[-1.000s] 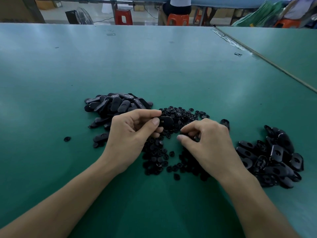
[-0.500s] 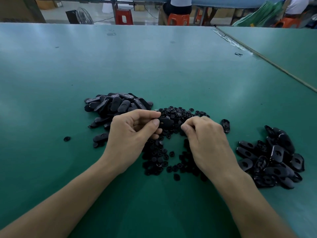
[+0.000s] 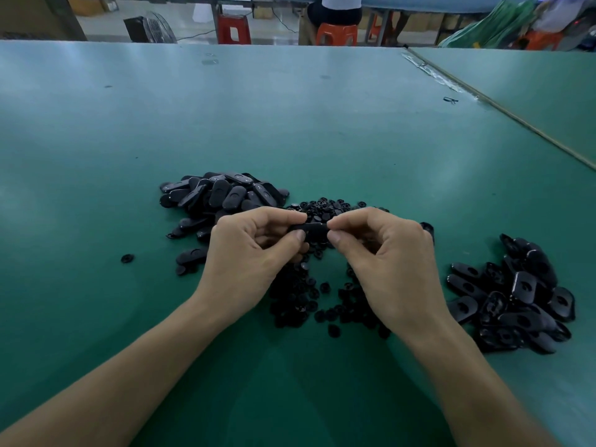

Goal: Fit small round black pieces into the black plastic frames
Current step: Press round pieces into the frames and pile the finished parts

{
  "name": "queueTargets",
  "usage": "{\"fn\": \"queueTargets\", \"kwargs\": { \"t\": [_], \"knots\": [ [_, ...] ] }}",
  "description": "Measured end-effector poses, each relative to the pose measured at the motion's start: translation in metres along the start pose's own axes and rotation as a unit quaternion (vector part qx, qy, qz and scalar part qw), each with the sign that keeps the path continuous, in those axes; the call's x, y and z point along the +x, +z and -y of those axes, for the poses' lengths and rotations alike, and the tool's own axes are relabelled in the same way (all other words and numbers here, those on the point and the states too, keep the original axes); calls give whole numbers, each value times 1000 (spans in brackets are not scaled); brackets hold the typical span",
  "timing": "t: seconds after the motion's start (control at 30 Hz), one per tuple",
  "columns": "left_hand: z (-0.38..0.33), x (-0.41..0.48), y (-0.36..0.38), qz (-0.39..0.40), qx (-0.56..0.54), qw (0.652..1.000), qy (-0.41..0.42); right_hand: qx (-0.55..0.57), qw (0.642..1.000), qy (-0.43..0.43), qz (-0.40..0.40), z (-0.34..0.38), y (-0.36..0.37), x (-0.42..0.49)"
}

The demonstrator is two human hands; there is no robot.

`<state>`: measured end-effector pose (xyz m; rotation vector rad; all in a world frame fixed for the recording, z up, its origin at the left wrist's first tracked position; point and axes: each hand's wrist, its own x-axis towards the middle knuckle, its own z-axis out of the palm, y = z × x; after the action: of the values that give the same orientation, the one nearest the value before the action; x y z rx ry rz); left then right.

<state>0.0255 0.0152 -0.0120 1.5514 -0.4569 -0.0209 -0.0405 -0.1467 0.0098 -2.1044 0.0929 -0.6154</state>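
A black plastic frame is held above the table between both hands. My left hand pinches its left end with thumb and forefinger. My right hand pinches at its right end; whether a small round piece sits under those fingertips is hidden. Beneath the hands lies a scatter of small round black pieces. A heap of black frames lies behind my left hand. Another heap of black frames lies to the right of my right hand.
The green table stretches far ahead. One stray round piece lies off to the left, and a single frame shows behind my right hand. A seam joins a second table at the right. Orange stools and a fan stand beyond.
My right hand rose from the pile of round pieces and came up to the right end of the frame. My left hand kept holding the frame in about the same place.
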Motion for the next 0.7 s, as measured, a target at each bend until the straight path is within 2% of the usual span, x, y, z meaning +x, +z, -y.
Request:
{"fn": "queueTargets", "kwargs": {
  "t": [0.23,0.7],
  "knots": [
    [-6,-1,1,17,8,1000,6,98,994,43,19,3,4,0],
    [-6,-1,3,47,17,999,14,58,997,53,14,5,13,-5]
  ]
}}
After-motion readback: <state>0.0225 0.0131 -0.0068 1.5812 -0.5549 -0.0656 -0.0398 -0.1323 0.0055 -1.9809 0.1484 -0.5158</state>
